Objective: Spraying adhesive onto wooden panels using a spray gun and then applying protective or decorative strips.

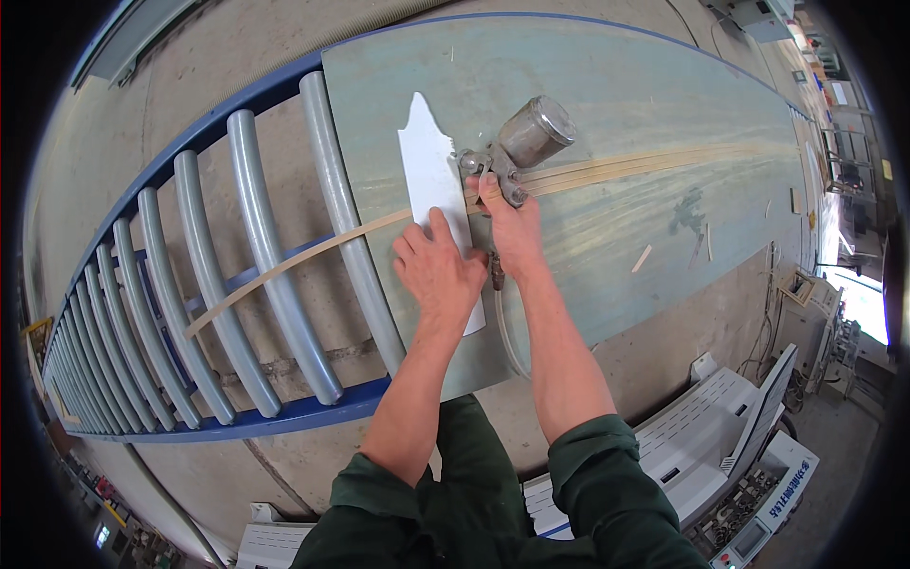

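Observation:
My right hand [512, 226] is wrapped round the handle of a metal spray gun [498, 166] with a silver paint cup [542, 128] on top. A pale hose [505, 327] hangs from its grip. The gun's nozzle end points left, close to a flat white piece [428, 156] with a shaped, pointed far end. My left hand [441, 270] holds this piece down, fingers at its left side and thumb toward its right. Long thin wooden strips [626, 169] run right across the greenish board [607, 85]; one strip [284, 264] reaches left past the white piece, over the rollers.
A roller conveyor with grey rollers [265, 223] and a blue frame [313, 410] extends left. Small wood scraps [642, 258] and a dark stain lie on the board. White machine housings [697, 417] and a control box [773, 503] stand at the lower right.

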Available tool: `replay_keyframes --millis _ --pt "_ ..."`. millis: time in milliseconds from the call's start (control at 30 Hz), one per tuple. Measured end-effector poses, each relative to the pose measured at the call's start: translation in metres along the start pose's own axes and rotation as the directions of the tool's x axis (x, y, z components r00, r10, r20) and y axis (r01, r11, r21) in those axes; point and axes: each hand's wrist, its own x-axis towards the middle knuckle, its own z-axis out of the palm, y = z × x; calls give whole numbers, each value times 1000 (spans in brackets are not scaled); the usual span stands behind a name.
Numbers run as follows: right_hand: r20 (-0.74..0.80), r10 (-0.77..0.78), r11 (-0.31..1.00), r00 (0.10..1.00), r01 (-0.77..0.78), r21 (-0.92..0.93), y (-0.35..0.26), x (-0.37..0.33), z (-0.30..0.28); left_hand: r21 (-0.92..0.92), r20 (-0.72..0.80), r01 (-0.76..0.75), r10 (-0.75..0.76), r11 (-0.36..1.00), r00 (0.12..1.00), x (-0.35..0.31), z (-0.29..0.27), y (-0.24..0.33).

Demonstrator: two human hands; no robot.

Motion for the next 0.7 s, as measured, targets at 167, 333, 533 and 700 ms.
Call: replay_keyframes --millis 167,333,533,700 --pt "-9 -6 999 1000 6 33 2 1 -1 5 -8 -14 14 1000 1000 0 2 -3" --pt "28 20 999 999 -19 -44 6 4 -4 -55 -85 -35 31 998 996 4 4 -7" --pt "-9 16 1000 1000 -16 3 6 2 -2 6 140 -115 113 993 984 7 -12 -16" --pt "9 9 1000 1000 -9 12 2 2 -5 223 93 -426 416 877 905 14 -15 -37"
